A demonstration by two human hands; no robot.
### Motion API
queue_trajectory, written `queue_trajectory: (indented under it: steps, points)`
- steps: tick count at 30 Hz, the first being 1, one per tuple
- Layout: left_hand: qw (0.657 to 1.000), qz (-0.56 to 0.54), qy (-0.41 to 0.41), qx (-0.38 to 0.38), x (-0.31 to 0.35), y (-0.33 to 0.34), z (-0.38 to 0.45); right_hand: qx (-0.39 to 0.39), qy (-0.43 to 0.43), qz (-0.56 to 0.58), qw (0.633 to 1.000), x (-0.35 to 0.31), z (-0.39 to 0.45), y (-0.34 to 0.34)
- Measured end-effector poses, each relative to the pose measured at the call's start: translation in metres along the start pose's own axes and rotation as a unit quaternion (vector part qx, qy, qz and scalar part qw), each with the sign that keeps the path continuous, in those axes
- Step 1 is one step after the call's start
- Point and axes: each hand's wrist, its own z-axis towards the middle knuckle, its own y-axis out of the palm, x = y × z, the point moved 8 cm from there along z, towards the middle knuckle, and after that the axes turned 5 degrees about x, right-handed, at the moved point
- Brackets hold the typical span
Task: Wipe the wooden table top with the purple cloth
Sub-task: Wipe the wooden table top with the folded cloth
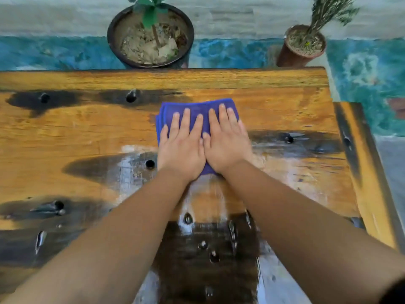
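Far left of the hands: bare wooden table top (65, 132), orange-brown, streaked with dark scorched-looking patches and pitted with small round holes.
Beyond the left hand: large dark pot (150, 36) past the table's far edge, dry soil inside, green leafy stem rising from it.
Left hand (182, 148): laid flat, palm down, fingers straight and slightly spread, pressing the purple cloth; grips nothing.
Under both hands: purple cloth (197, 110), folded, lying flat on the table, its far edge showing past the fingertips and a corner showing between the wrists.
Right hand (225, 145): flat too, fingers straight and close together, pressing the cloth just beside the left hand, thumbs touching.
Beneath the forearms: glossy, pale-streaked sheen over a dark patch of wood.
Beyond the right hand: small reddish pot (300, 49) with a thin-leaved plant, off the table's far corner.
Behind both pots: blue-green painted floor (241, 51).
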Motion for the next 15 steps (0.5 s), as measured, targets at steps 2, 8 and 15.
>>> queue_trajectory:
  steps: [2,8,15]
  points:
    - [1.000,0.004,-0.001,0.021,-0.006,-0.003,0.039,0.007,-0.011,-0.001,1.000,0.000,0.042,-0.004]
    - [0.999,0.017,-0.009,0.050,-0.018,-0.008,0.117,0.032,-0.027,-0.006,0.999,0.000,0.123,-0.012]
    - [0.999,0.023,-0.007,0.049,-0.020,-0.011,0.134,0.050,-0.037,0.013,0.998,0.000,0.136,-0.014]
